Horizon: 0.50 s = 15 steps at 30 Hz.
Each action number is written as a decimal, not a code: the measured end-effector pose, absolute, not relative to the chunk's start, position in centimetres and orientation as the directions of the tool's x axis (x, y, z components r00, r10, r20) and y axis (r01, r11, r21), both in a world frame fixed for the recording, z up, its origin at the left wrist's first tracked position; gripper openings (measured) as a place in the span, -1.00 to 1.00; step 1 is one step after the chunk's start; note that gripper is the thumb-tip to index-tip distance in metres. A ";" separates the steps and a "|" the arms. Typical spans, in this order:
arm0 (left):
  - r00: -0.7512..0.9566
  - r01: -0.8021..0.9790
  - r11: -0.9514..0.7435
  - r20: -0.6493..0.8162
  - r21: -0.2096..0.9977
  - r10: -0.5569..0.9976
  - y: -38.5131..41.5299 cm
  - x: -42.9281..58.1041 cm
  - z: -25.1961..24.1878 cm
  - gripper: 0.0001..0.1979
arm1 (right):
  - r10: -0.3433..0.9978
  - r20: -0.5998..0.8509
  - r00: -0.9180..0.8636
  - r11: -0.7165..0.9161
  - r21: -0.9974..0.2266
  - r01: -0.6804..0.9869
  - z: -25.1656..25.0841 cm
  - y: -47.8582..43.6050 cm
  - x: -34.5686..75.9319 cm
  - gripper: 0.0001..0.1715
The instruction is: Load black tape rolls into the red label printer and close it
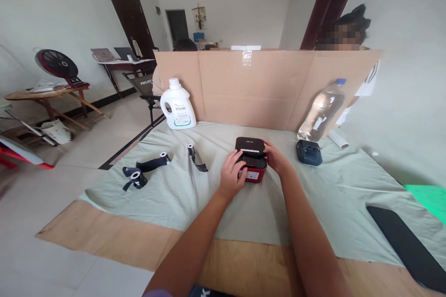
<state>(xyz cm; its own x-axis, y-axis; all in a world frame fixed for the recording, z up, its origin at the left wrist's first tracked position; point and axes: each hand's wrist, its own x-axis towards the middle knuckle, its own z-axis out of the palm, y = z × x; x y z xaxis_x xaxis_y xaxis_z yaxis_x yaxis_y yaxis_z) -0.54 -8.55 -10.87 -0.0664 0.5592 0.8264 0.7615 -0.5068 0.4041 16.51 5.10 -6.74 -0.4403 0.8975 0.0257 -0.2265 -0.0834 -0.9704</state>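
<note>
A small red and black box-shaped device [256, 174], like a portable label printer, stands on the green cloth in front of me. Its black lid [250, 143] looks raised at the back, showing a dark inside. My left hand [232, 174] holds its left front side, with the fingers reaching over the front edge. At the right rear corner, my right hand [273, 155] grips the side near the lid; some of its fingertips are hidden. Left of the device lie several rolls of black ribbon, one roll [138, 179] nearest me, with loose tails of tape.
A cardboard screen [254, 90] stands across the back. Before it are a white jug [179, 106] and a clear bottle [322, 111] with a dark box [309, 152] at its foot. A black phone [406, 246] lies right. A person [348, 30] is behind the screen.
</note>
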 end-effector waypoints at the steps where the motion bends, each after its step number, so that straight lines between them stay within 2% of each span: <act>1: -0.083 0.754 -0.494 0.809 0.432 0.581 -8.4 -0.6 -10.9 -0.76 | 0.880 0.009 -0.475 -0.119 -0.964 -0.238 -6.8 4.6 16.5 -0.38; 4: -0.121 0.715 -0.464 0.747 0.522 0.653 -8.2 -0.7 -10.8 -0.59 | 0.853 0.016 -0.522 -0.166 -0.939 -0.301 -7.0 3.6 16.4 -0.33; 6: -0.129 0.702 -0.456 0.728 0.547 0.674 -8.2 -0.8 -10.8 -0.55 | 0.852 0.028 -0.522 -0.163 -0.934 -0.317 -7.0 3.2 16.4 -0.32; 15: -0.122 0.752 -0.401 0.708 0.524 0.696 -8.2 -1.0 -10.2 -0.55 | 0.860 0.050 -0.507 -0.139 -0.934 -0.328 -7.5 3.2 16.1 -0.30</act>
<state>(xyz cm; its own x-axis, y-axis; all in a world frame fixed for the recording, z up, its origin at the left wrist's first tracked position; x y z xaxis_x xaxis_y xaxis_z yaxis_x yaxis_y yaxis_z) -1.04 -8.18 -10.15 -0.1223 0.6956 0.7079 0.7517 -0.4008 0.5237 16.10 3.20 -7.49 -0.5071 0.8605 0.0498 -0.3279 -0.1391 -0.9344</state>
